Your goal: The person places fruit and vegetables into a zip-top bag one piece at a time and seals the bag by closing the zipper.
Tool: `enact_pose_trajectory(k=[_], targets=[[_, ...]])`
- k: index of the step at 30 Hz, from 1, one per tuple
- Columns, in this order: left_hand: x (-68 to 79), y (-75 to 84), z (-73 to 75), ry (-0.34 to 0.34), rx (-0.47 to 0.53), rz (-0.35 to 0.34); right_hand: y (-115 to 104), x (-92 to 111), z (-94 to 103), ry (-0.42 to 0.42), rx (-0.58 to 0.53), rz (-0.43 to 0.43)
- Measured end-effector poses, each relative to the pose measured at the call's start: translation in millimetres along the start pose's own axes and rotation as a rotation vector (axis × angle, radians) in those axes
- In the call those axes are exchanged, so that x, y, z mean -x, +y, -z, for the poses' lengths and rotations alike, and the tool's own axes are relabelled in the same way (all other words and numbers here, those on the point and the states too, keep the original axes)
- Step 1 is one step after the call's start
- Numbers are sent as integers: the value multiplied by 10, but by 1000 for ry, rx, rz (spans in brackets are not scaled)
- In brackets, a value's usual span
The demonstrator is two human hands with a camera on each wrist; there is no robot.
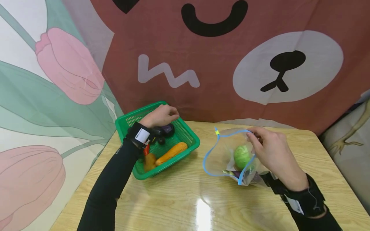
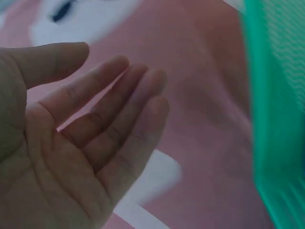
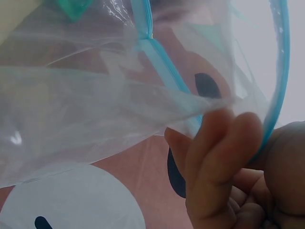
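My left hand [image 1: 162, 116] is over the far side of a green plastic basket [image 1: 189, 143]. In the left wrist view its fingers are loosely extended, palm bare. Beneath it in the basket lie dark purple vegetables [image 1: 167, 129], partly hidden by the wrist. My right hand [image 1: 270, 146] pinches the rim of a clear zip bag [image 1: 222, 150] with a blue seal, between thumb and fingers. The bag stands on the table with its mouth spread wide. Inside sit a round green cabbage [image 1: 242, 157] and a dark purple item [image 1: 236, 174] low down.
Nearer in the basket are a long orange vegetable [image 1: 171, 153], a brownish rounded one [image 1: 150, 162] and a red piece [image 1: 146, 149]. A yellow slider [image 1: 217, 132] sits on the bag's seal. Behind the wooden table [image 1: 185, 199] hangs a printed cloth [image 1: 214, 67].
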State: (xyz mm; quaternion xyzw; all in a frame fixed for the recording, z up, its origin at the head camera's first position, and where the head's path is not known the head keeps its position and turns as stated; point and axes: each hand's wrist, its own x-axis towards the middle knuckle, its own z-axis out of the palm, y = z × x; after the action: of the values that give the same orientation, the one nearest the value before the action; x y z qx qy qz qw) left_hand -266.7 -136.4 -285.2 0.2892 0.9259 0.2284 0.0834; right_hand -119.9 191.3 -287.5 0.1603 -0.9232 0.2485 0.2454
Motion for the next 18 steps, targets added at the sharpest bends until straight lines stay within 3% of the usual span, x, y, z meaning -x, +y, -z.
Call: enact_pose_trajectory(k=[4, 7, 18], targets=[[-14, -301, -43, -106, -54, 96, 4, 9, 11, 8, 3, 9], [-39, -423, -102, -212, -80, 157, 3, 12, 19, 14, 10, 11], [-154, -465, -528, -430, -28, 334, 6, 16, 24, 18, 32, 21]])
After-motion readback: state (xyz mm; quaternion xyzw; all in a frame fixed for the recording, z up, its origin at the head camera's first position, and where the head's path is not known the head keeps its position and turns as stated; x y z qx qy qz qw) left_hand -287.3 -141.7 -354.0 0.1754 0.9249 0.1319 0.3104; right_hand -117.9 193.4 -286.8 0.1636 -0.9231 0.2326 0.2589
